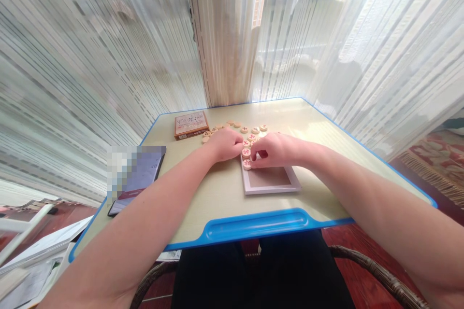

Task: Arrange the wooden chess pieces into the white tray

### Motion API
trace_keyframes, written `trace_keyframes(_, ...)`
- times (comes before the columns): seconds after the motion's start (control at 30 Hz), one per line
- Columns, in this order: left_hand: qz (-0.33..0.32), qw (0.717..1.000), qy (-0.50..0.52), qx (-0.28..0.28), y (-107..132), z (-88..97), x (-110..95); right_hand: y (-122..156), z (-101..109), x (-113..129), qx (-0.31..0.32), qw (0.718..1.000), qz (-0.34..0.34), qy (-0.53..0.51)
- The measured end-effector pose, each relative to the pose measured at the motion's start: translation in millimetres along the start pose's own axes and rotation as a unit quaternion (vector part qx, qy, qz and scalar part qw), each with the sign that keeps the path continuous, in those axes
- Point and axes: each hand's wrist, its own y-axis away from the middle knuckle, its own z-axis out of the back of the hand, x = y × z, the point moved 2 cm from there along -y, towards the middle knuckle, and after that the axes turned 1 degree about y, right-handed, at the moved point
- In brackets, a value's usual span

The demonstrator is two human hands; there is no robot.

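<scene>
Both my hands rest on a small table with a blue rim (253, 224). My left hand (226, 145) is curled, its fingertips on round wooden chess pieces (246, 152) with red marks. My right hand (275, 149) is curled too, its fingers pinching at a piece (247, 164) by the top left corner of a shallow white-framed tray (270, 178). More loose pieces (250, 129) lie in a scatter just beyond my hands. What exactly sits inside each set of fingers is hidden.
A red and cream box (191, 124) lies at the far left of the table. A dark phone (139, 176) lies at the left edge. Sheer striped curtains (326, 48) hang close behind the table. A wicker chair arm (377, 275) shows below.
</scene>
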Motion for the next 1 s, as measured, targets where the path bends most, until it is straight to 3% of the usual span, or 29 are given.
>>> trace_keyframes(0.5,0.0,1.0,-0.01,0.002,1,1.6,-1,-2,-3,-4,0.025,1.0,-0.011,-0.008)
trace_keyframes(0.77,-0.01,1.0,-0.011,-0.004,0,1.3,0,-1,6,-6,0.018,1.0,-0.023,0.007)
trace_keyframes(1.0,0.006,0.994,-0.002,-0.112,3,8.3,6,-3,10,-24,-0.005,0.997,-0.063,0.053)
